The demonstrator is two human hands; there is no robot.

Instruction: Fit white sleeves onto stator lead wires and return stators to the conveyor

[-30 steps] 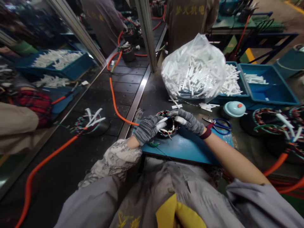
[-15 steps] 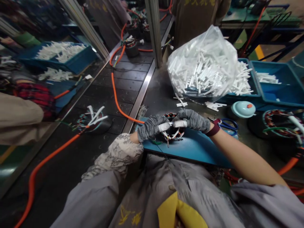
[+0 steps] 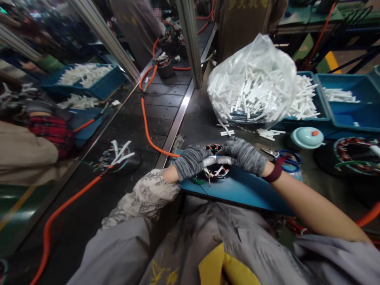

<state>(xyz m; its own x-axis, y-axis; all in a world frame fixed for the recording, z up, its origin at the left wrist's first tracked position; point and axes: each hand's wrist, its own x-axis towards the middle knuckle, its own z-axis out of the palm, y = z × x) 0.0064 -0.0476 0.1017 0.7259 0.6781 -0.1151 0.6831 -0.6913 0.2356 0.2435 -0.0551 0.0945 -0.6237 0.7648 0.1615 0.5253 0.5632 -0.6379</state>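
Pinching one white sleeve [image 3: 218, 160] end to end, left hand [image 3: 191, 161] and right hand [image 3: 245, 156] both closed on it just above the wound stator [image 3: 216, 169] on the blue worktop pad [image 3: 240, 190]; risk: sleeve slipping off gloved fingertips; hands lower than earlier; sleeve bag [image 3: 252, 81] beyond.

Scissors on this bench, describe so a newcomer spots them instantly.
Start at the big clear bag of white tubes. Below it, right of the gloved right hand, lie the scissors beside a pale round lid. Only they have blue loop handles.
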